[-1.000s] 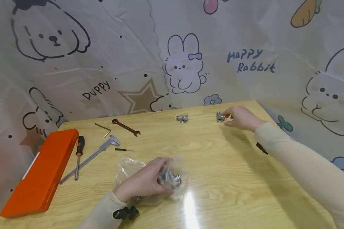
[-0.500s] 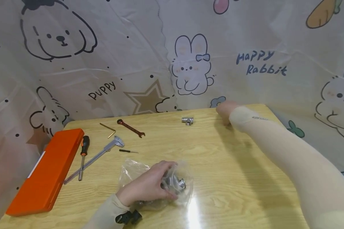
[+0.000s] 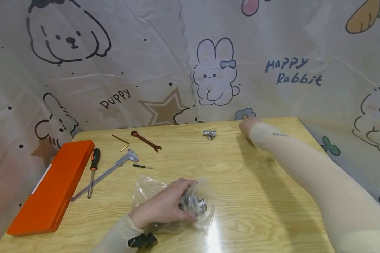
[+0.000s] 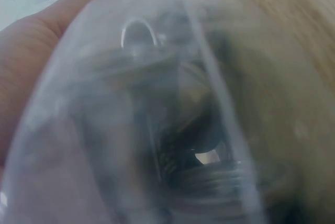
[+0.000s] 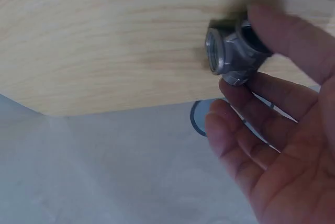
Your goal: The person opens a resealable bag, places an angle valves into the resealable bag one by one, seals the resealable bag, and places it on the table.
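Observation:
My left hand grips a clear plastic bag of metal pipe fittings near the table's front. In the left wrist view, the blurred bag fills most of the picture. At the far right of the table, my right hand pinches a metal tee fitting between thumb and fingertips, close over the wood. My wrist and sleeve hide that fitting in the head view. Another shiny tee fitting lies by the back edge, left of my right hand.
On the left lie an orange case, a black-handled screwdriver, a caliper, a small screwdriver, a hex key and a reddish wrench. A printed cloth hangs behind the table.
My right hand has turned at the wrist around the right-hand tee fitting and now hides it in the head view. The head view has shifted slightly; my left hand stays on the bag.

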### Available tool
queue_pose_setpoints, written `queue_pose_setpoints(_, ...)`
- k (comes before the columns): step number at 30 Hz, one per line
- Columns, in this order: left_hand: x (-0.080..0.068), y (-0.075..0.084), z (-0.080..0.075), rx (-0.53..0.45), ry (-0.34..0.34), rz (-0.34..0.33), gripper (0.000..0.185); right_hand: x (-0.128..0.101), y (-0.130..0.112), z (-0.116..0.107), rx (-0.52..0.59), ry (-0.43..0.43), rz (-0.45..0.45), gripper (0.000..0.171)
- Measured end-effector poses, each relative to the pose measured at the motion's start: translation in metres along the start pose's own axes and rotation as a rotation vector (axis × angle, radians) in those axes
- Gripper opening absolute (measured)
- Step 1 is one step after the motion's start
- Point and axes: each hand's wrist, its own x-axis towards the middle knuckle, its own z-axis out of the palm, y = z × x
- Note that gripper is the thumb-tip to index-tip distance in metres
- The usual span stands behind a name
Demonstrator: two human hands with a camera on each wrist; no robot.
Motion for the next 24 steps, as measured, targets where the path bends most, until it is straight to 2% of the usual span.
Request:
queue_pose_setpoints(4, 0.0, 0.001, 0.001, 0.006, 0.0, 0.001, 0.097, -0.005, 0.001, 0.002, -0.015, 0.013, -0.006, 0.023)
queue_pose_setpoints(8, 0.0, 0.0, 0.001, 0.012, 0.004, 0.01, 0.096, -0.016, 0.0, -0.002, -0.026, 0.024, -0.046, 0.014)
queue_pose_setpoints(10, -0.001, 0.0, 0.001, 0.014, 0.005, 0.016, 0.097, -0.023, 0.001, -0.005, -0.032, 0.032, -0.075, 0.017)
queue_pose_setpoints(12, -0.001, 0.0, 0.001, 0.01, 0.009, 0.023, 0.097, -0.031, 0.003, -0.008, 0.009, 0.048, -0.099, 0.025)
queue_pose_setpoints(16, -0.003, -0.001, 0.002, 0.001, 0.016, 0.027, 0.097, -0.045, 0.005, -0.014, 0.188, 0.138, -0.138, 0.037)
queue_pose_setpoints(19, -0.003, -0.001, 0.002, 0.0, 0.018, 0.025, 0.097, -0.058, 0.003, -0.013, 0.331, 0.238, -0.169, 0.037)
queue_pose_setpoints(24, -0.001, -0.001, 0.002, -0.001, 0.02, 0.035, 0.097, -0.096, -0.014, 0.001, 0.611, 0.362, -0.18, 0.049)
